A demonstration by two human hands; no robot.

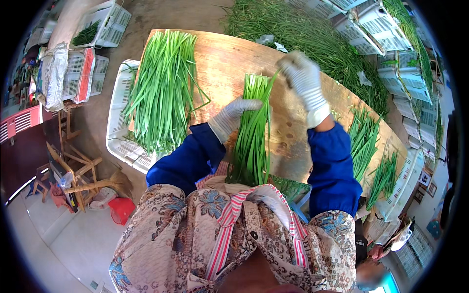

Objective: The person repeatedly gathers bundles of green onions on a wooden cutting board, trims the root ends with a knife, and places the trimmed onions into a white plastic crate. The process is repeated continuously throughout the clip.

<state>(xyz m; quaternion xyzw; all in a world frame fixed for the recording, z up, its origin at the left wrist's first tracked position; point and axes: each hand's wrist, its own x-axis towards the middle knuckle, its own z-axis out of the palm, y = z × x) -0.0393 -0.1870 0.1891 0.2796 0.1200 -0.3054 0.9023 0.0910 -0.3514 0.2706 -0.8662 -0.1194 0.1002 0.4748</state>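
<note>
My left hand point(234, 115), in a striped work glove, grips a bundle of garlic chives point(253, 128) around its upper part. The pale cut ends point away from me, and the green leaves hang over the near edge of the wooden board point(220, 55). My right hand point(302, 80), gloved too and blurred by motion, is up and to the right of the bundle. Between its fingertips runs one long chive leaf point(273, 78), slanting up from the bundle's side. At the board's left end lies a large pile of chives point(161, 95), cut ends aligned at the far side.
A white plastic crate point(119, 110) stands under the board's left end. Smaller chive bunches point(362, 141) lie at the right. Loose greens point(293, 23) cover the floor beyond, near stacked crates point(384, 27). Wooden stools point(78, 164) and a broom point(117, 183) are at the left.
</note>
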